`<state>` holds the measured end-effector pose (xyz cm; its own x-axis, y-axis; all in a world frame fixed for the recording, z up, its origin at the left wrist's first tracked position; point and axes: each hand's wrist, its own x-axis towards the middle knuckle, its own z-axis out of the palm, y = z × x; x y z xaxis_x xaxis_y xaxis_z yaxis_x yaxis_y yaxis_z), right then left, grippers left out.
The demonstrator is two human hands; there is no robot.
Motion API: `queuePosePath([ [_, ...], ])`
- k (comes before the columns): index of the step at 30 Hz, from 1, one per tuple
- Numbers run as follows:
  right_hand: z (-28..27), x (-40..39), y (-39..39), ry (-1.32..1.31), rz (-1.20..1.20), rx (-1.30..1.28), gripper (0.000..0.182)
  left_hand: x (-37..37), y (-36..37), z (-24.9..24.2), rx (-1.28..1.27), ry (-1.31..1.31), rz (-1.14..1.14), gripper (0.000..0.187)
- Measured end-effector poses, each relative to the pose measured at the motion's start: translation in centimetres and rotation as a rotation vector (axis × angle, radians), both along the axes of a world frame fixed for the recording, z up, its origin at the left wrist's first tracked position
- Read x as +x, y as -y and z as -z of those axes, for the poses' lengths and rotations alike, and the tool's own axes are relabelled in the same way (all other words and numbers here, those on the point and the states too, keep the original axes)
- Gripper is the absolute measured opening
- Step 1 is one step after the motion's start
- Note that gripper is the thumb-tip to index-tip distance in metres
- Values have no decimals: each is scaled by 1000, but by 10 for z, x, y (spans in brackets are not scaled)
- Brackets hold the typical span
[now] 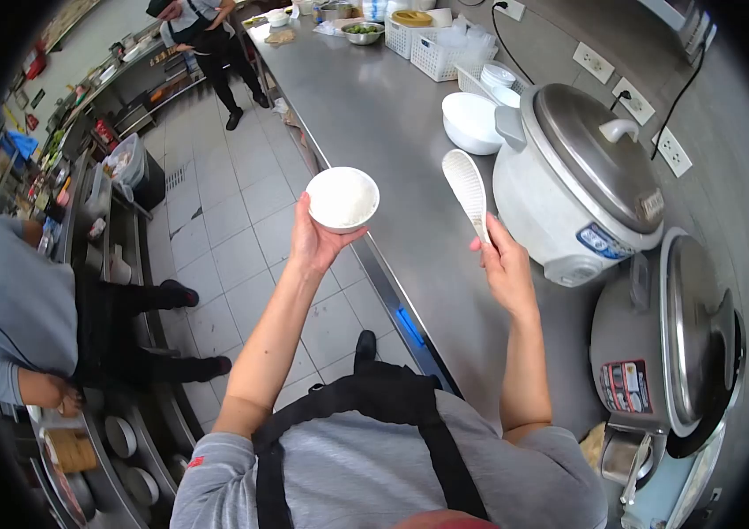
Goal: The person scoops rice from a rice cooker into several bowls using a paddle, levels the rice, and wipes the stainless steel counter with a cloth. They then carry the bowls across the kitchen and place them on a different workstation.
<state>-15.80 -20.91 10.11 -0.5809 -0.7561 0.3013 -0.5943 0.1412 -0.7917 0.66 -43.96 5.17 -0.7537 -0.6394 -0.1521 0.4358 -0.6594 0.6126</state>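
Observation:
My left hand [320, 240] grips a small white bowl [342, 199] from below and the side, above the counter's front edge. White rice seems to fill the bowl, though its grains are hard to make out. In my right hand [506, 264] is a white rice paddle [465, 187], its blade pointing up and away over the steel counter. Just right of the paddle stands a large white rice cooker [551, 185] with its steel lid [599, 145] on. The bowl and paddle are apart.
A second, darker rice cooker [634, 339] stands nearer on the right. Behind the white cooker are a large white bowl [471, 123] and white baskets [436, 55]. One person [22, 291] works at the left; another person [207, 40] stands farther back. The tiled floor [246, 189] lies between counters.

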Motion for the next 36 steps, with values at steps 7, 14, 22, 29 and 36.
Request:
queuePosePath([
  [7,41,-29,60,-11,-84,57,42,-57,128,18,-20,316,-68,49],
  [14,44,-29,65,82,102,219,38,-132,255,54,-52,567,-135,46],
  [22,54,0,78,158,480,178,43,-200,401,93,-52,601,-65,40],
  [29,56,34,110,221,696,191,43,-236,508,38,-665,839,62,71],
  [36,43,52,136,187,790,245,40,-291,606,-19,-1302,1177,170,78],
])
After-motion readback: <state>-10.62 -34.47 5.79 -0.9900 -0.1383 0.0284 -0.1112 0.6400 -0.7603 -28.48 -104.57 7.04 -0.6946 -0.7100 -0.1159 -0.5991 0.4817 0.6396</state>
